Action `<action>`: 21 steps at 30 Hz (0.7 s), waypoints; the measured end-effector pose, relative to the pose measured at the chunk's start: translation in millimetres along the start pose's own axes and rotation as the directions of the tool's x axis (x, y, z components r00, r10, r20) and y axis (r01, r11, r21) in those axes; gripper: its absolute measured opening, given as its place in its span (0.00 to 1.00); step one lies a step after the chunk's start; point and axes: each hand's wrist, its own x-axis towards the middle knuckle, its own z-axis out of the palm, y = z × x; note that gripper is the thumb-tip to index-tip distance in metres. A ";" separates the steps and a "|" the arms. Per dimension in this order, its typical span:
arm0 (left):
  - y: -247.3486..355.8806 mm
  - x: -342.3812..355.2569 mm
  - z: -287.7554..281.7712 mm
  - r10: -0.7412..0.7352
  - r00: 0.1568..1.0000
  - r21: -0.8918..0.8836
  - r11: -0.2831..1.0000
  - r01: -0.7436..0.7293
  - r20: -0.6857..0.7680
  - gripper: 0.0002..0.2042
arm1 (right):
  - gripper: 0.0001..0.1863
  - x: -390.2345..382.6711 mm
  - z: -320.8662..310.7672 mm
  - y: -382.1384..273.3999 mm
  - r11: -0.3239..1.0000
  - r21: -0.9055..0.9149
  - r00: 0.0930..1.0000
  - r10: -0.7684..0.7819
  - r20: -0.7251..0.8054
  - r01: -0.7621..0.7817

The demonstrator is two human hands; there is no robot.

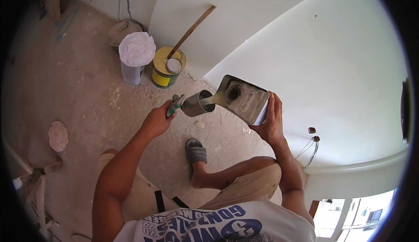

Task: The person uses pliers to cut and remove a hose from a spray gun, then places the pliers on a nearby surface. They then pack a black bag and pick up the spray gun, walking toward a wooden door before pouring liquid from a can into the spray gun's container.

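My left hand (156, 120) is closed around what looks like a paint spray gun (175, 106) of metal with green parts. A grey metal cup (194, 104) joins its far side, tilted with its mouth toward the right. My right hand (271, 122) grips a rectangular metal can (249, 101) by its right end and bottom edge. The can is tipped, with its round opening showing on top. From its left corner a pale liquid (213, 99) runs into the cup's mouth. The inside of the cup is mostly hidden.
Ahead stand a yellow-and-green paint bucket (162, 79) with a wooden stick (192, 31) and a round white lid on it, and a white container (132, 74) topped by crumpled white material. Wires hang from the white wall (323, 58). My sandalled foot (196, 154) is below the cup.
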 end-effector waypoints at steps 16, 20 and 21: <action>-9.2 14.1 7.9 0.050 0.996 -0.155 0.986 -0.061 -0.078 0.27 | 0.66 -15.1 58.5 32.6 0.698 0.575 0.888 0.443 0.121 -0.426; -11.9 11.8 0.2 0.003 0.995 -0.131 0.991 -0.016 -0.098 0.27 | 0.61 -22.7 104.3 32.8 0.423 0.784 0.816 0.551 0.174 -0.453; -14.4 9.5 -1.6 0.003 0.994 -0.122 0.992 -0.016 -0.107 0.27 | 0.61 -27.1 117.6 35.4 0.327 0.826 0.791 0.574 0.214 -0.460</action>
